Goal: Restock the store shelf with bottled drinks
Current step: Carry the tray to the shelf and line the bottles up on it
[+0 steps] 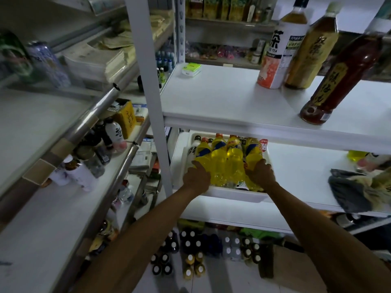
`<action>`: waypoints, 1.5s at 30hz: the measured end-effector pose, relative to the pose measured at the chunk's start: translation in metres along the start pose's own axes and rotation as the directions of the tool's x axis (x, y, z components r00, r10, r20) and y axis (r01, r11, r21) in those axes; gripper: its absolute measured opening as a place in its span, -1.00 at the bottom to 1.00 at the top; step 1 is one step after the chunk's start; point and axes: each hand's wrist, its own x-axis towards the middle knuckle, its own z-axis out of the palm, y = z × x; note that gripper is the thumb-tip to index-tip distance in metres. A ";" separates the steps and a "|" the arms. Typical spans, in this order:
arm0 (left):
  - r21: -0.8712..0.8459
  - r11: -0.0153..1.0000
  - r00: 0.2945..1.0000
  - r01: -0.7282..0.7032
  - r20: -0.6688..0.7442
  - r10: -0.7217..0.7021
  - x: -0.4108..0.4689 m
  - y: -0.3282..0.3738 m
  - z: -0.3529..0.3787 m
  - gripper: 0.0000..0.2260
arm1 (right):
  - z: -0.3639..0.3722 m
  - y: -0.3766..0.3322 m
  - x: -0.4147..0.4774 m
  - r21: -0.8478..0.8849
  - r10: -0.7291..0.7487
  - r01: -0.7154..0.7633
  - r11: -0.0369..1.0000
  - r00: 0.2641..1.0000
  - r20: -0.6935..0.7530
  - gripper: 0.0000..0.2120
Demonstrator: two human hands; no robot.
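Note:
Several yellow drink bottles (227,159) with orange caps stand packed in a white tray (232,194) on the lower white shelf (300,178). My left hand (195,176) grips the leftmost yellow bottle from the near side. My right hand (261,173) grips the rightmost yellow bottle. A white bottle (193,150) and dark-capped bottles sit behind them in the tray. Up on the middle shelf (228,98) stand a white tea bottle (279,49), an amber tea bottle (311,49) and a dark red bottle (338,81).
A white upright post (152,92) rises just left of the tray. A steel rack (95,115) on the left carries bottles and cans. A grey cloth (351,191) lies on the lower shelf at the right. Many capped bottles (190,250) stand on the floor below.

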 end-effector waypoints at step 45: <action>-0.817 0.559 0.948 0.138 -0.055 -0.315 -0.131 -0.021 0.036 -0.35 | -0.028 0.061 -0.159 0.565 0.091 -0.233 0.792 0.959 0.268 -0.36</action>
